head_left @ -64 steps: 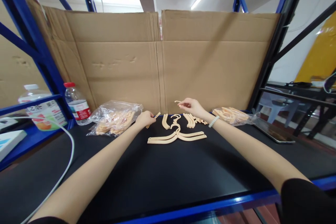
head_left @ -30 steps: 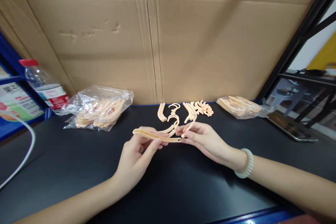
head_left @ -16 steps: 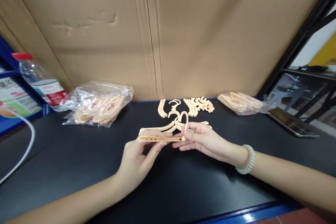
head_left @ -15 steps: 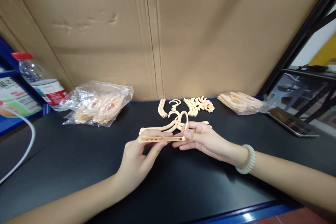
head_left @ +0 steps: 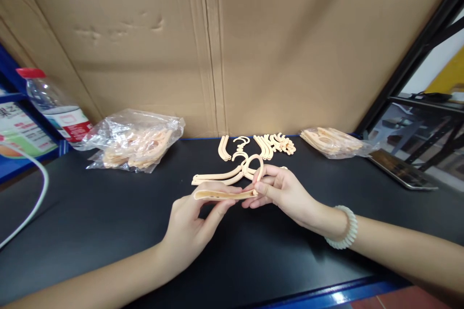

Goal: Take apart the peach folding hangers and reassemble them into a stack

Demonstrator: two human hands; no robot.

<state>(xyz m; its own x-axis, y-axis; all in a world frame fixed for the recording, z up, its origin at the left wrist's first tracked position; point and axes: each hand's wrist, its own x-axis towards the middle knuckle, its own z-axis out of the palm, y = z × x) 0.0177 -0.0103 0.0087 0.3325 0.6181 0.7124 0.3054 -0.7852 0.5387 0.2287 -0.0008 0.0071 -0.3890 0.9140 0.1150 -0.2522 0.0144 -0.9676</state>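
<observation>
My left hand [head_left: 197, 215] is closed around a cream plastic hanger arm [head_left: 221, 196], thumb below and fingers above. Its hollow underside faces me. At its right end, my right hand [head_left: 281, 188] pinches a curved cream hanger hook [head_left: 261, 161] between thumb and fingers. The hook stands up in a loop, and its lower end meets the arm's end; whether it sits inside is hidden by my fingertips. Just behind my hands lie assembled folding hangers [head_left: 217, 176] with their arms spread, partly covered by my right hand.
Loose hanger arms [head_left: 224, 148], hooks [head_left: 241, 142] and a pile of small parts [head_left: 284, 144] lie at the back. Plastic bags of parts rest left [head_left: 137, 147] and right [head_left: 329, 142]. A bottle [head_left: 58, 106], a white cable [head_left: 41, 193] and a phone [head_left: 402, 169] are at the sides.
The hanger arm has rolled so that more of its hollow underside shows. The hook has tilted slightly, its loop looking wider. Both hands have shifted a little to the right.
</observation>
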